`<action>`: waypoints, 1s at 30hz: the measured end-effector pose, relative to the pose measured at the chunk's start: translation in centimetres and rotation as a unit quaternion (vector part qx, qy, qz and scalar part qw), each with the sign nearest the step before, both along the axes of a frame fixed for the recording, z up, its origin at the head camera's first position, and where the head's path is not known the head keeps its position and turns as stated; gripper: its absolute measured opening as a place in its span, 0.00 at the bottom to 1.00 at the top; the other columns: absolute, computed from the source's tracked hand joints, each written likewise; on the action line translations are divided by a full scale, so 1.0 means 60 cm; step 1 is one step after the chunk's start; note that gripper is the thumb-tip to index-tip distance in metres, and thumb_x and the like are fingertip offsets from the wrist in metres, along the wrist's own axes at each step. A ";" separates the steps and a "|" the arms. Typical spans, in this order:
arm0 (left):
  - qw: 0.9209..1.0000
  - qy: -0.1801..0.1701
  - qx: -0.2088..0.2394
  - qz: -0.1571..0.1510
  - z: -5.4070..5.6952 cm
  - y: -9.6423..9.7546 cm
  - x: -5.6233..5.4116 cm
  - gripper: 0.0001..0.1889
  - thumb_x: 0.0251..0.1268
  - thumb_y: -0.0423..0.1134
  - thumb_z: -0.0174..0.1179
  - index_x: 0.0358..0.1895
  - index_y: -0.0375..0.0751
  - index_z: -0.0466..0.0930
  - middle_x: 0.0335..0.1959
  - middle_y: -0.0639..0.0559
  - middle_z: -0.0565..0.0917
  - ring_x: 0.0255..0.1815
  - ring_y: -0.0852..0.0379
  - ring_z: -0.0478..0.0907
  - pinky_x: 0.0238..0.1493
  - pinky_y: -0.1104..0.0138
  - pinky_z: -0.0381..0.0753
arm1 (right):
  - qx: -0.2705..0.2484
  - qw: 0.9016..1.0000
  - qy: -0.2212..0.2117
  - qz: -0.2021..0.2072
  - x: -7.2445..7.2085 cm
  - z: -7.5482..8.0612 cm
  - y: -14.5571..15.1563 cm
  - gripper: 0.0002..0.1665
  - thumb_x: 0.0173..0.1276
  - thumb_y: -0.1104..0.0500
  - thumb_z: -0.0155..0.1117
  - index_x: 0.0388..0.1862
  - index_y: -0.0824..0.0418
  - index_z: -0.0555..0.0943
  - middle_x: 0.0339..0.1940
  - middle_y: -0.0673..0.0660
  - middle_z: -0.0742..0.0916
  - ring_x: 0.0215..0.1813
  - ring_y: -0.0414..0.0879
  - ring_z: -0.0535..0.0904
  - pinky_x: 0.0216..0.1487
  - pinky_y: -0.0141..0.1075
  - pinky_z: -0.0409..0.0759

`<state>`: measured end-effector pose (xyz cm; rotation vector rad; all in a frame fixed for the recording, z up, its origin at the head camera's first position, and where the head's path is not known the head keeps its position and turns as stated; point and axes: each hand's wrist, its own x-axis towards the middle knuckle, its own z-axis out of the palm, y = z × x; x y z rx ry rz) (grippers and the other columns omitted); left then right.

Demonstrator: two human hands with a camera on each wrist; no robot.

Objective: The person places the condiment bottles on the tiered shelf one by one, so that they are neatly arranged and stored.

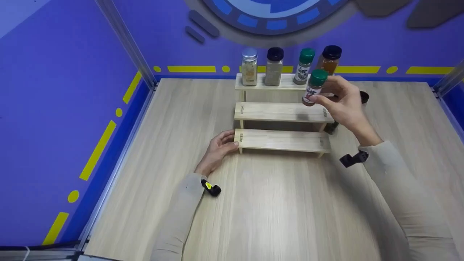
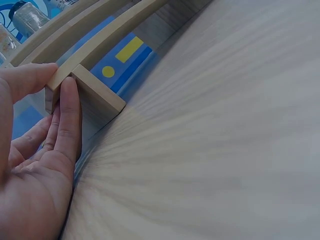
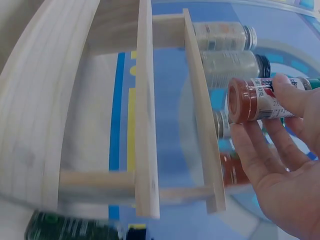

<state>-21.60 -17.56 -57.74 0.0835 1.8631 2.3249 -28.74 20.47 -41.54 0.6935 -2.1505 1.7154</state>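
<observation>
My right hand [image 1: 346,105] holds a small spice jar [image 1: 314,88] with a green cap and reddish-brown contents, upright in front of the top tier of a three-tier wooden rack [image 1: 282,140]. In the right wrist view, thumb and fingers grip the jar [image 3: 245,101] around its label, its base toward the rack. Low at the rack's left end, my left hand [image 1: 218,149] pinches the bottom step, thumb on the upper face and fingers beneath, as the left wrist view shows. The lower two steps are bare.
On the top tier stand a silver-capped jar [image 1: 249,69], a black-capped jar [image 1: 274,69], a green-capped jar [image 1: 303,69] and a black-capped orange-brown jar [image 1: 330,59]. A dark bottle [image 3: 70,227] lies beside the rack's right side. Another black cap [image 1: 364,96] shows behind my right hand.
</observation>
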 end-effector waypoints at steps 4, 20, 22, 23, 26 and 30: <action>1.000 0.003 0.005 -0.003 -0.002 0.002 -0.001 0.31 0.71 0.26 0.65 0.76 0.29 0.69 0.66 0.37 0.79 0.57 0.52 0.84 0.61 0.63 0.89 | -0.003 1.000 -0.013 0.000 -0.004 0.002 -0.022 0.27 0.63 0.73 0.78 0.62 0.68 0.84 0.48 0.49 0.92 0.49 0.43 0.89 0.50 0.27 0.90; 1.000 0.006 0.001 -0.005 -0.003 -0.004 -0.001 0.32 0.71 0.27 0.66 0.76 0.30 0.68 0.69 0.35 0.77 0.59 0.51 0.83 0.65 0.60 0.87 | -0.026 0.998 -0.035 0.052 -0.027 -0.003 -0.111 0.27 0.61 0.69 0.82 0.60 0.66 0.85 0.48 0.51 0.92 0.50 0.45 0.90 0.53 0.34 0.91; 1.000 0.006 0.002 -0.004 -0.003 -0.004 -0.001 0.32 0.71 0.27 0.66 0.76 0.30 0.69 0.68 0.35 0.77 0.58 0.51 0.83 0.65 0.60 0.88 | -0.030 0.997 -0.038 0.056 -0.029 -0.005 -0.120 0.27 0.61 0.69 0.82 0.60 0.66 0.85 0.48 0.51 0.92 0.50 0.45 0.90 0.54 0.35 0.91; 1.000 0.005 0.002 -0.003 -0.003 -0.004 0.000 0.31 0.71 0.27 0.66 0.76 0.30 0.69 0.68 0.35 0.78 0.58 0.51 0.83 0.64 0.60 0.88 | -0.032 0.997 -0.040 0.058 -0.030 -0.006 -0.124 0.27 0.62 0.69 0.81 0.60 0.66 0.85 0.48 0.51 0.93 0.50 0.46 0.90 0.54 0.36 0.91; 1.000 0.005 0.003 -0.003 -0.003 -0.003 -0.001 0.31 0.71 0.26 0.66 0.76 0.30 0.69 0.68 0.35 0.78 0.58 0.52 0.83 0.64 0.60 0.88 | -0.036 0.996 -0.042 0.064 -0.033 -0.008 -0.136 0.27 0.62 0.69 0.81 0.59 0.66 0.85 0.49 0.52 0.93 0.51 0.45 0.90 0.55 0.36 0.91; 1.000 0.004 0.002 -0.003 -0.005 -0.005 0.001 0.31 0.72 0.26 0.65 0.76 0.29 0.68 0.67 0.36 0.78 0.58 0.52 0.83 0.64 0.61 0.88 | -0.029 0.997 -0.040 0.067 -0.034 -0.007 -0.156 0.27 0.62 0.68 0.82 0.60 0.66 0.85 0.50 0.55 0.92 0.52 0.44 0.89 0.57 0.36 0.90</action>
